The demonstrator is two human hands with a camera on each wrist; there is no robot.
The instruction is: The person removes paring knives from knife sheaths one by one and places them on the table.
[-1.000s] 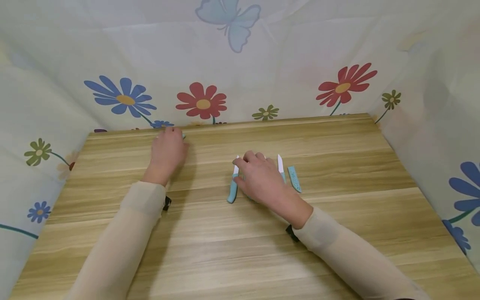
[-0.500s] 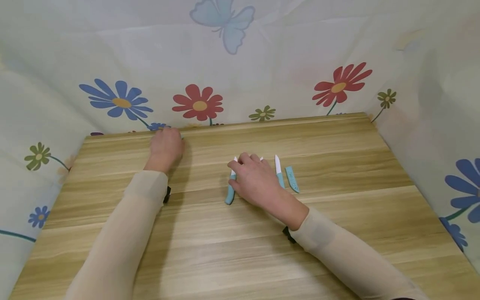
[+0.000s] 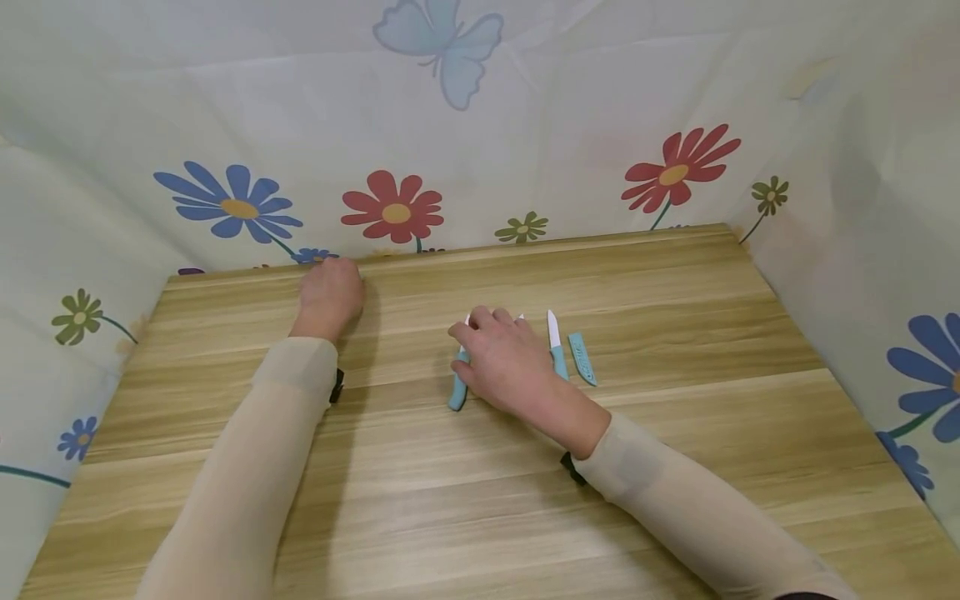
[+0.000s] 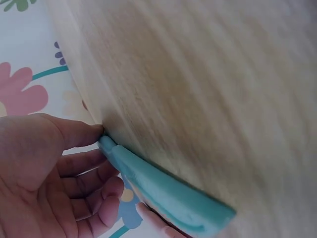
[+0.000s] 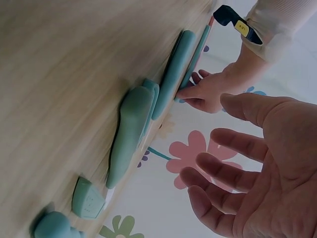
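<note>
At the table's far left edge my left hand pinches one end of a slim teal plastic piece between thumb and fingers. The piece lies along the table surface, and its kind cannot be told. In the head view the hand hides it. My right hand hovers over the middle of the table with fingers loosely bent; its palm shows nothing held. Beneath it lie teal-handled knives with white blades: one knife at its left, another mostly covered, its white tip showing. A third knife lies to its right.
A teal knife sheath with a pattern lies right of the knives. The wood-grain table meets a white flowered curtain at the back and sides. A black wrist mount sits at the left cuff.
My left hand has turned slightly, and the teal end seen beside its fingers is now hidden. The right hand has shifted a little, covering more of the left knife's blade.
</note>
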